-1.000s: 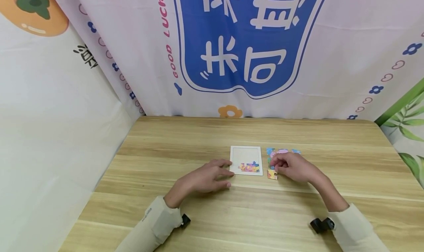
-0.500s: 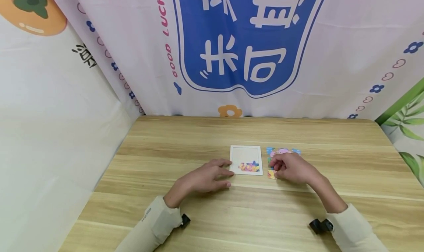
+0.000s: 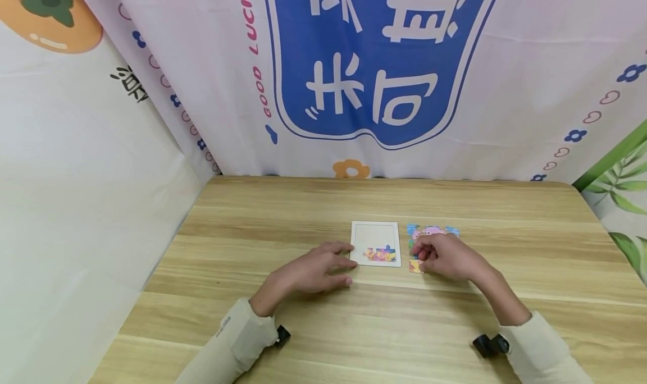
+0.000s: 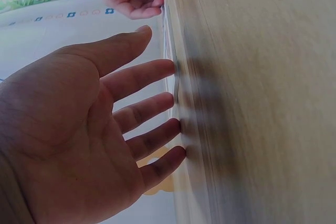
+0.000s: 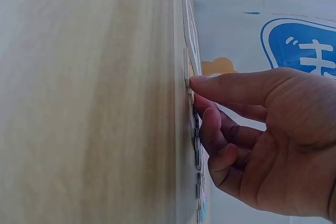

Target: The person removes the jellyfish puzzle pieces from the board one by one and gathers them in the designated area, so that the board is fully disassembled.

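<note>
In the head view my left hand (image 3: 317, 269) rests with fingers spread at the left edge of a white puzzle tray (image 3: 374, 227). The left wrist view shows these fingers (image 4: 142, 111) extended, tips at the tray's edge. A few joined puzzle pieces (image 3: 381, 254) lie in the tray's lower right. Right of it, my right hand (image 3: 445, 256) has its thumb and bent fingers on a yellow puzzle piece (image 3: 414, 265); the right wrist view shows the thumb tip against this piece (image 5: 191, 74). Behind that hand lie several colourful pieces (image 3: 431, 229), partly hidden.
The wood-grain table (image 3: 283, 204) meets a printed cloth backdrop (image 3: 227, 92) at its far edge. A white cloth (image 3: 101, 204) hangs along the left side. Black wrist devices (image 3: 490, 346) sit at both cuffs.
The yellow piece, at first slightly turned and lower, has shifted up and straightened beside the other pieces under my right hand. My left hand and the tray have stayed put.
</note>
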`<control>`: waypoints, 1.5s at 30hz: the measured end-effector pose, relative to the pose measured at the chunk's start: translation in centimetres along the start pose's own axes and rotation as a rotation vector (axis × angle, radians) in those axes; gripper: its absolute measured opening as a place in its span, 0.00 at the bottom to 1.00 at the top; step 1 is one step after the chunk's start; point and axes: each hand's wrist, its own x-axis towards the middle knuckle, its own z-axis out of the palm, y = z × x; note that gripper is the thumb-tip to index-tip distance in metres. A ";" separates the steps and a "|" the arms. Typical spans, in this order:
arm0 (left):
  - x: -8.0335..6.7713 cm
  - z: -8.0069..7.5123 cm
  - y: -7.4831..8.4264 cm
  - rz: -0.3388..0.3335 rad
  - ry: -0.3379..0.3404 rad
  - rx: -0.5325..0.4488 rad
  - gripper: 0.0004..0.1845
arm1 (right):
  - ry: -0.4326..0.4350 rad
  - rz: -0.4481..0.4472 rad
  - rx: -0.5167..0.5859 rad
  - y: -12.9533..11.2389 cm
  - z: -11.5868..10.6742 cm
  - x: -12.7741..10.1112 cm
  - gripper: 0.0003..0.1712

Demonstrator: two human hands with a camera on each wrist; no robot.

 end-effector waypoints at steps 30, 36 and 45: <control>0.3 -0.2 0.1 0.010 -0.009 0.051 0.23 | 0.008 0.016 0.003 -2.4 1.1 3.9 0.10; 0.8 -0.1 0.2 0.016 0.010 0.099 0.23 | -0.002 0.000 0.041 -2.7 2.0 5.0 0.11; 2.1 -0.6 0.9 0.065 -0.002 0.116 0.20 | -0.018 0.024 0.077 -3.6 2.9 5.6 0.12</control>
